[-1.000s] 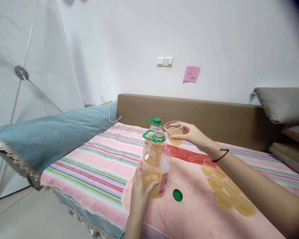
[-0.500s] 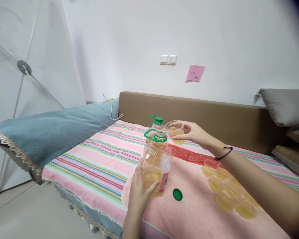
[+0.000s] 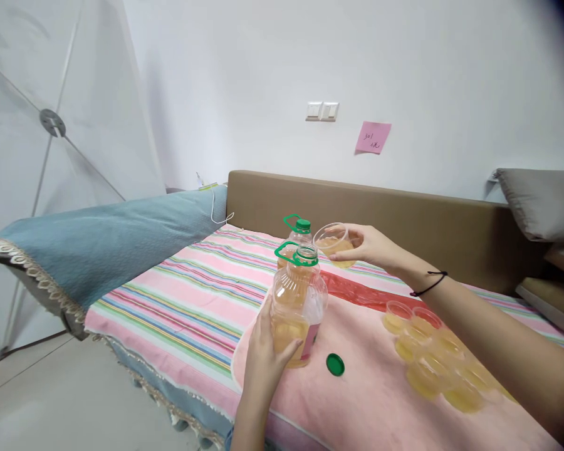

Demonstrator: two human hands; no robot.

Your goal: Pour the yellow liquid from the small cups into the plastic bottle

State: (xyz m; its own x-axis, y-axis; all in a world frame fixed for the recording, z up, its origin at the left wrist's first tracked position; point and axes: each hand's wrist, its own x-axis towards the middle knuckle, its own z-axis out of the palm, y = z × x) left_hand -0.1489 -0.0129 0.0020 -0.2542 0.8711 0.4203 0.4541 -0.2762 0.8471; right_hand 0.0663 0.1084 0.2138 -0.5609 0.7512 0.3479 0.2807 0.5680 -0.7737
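The right hand's (image 3: 369,244) fingers grip the cup (image 3: 328,245), at one o'clock from the open bottle (image 3: 295,313). The left hand's (image 3: 265,351) fingers hug that bottle. Squeeze softly, hold steady, so nothing spills.

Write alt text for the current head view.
A left hand holds an uncapped bottle of yellowish liquid while the right hand holds a partly filled clear cup near its top. More cups, a loose green cap and a capped bottle behind are also on the bed-like surface.
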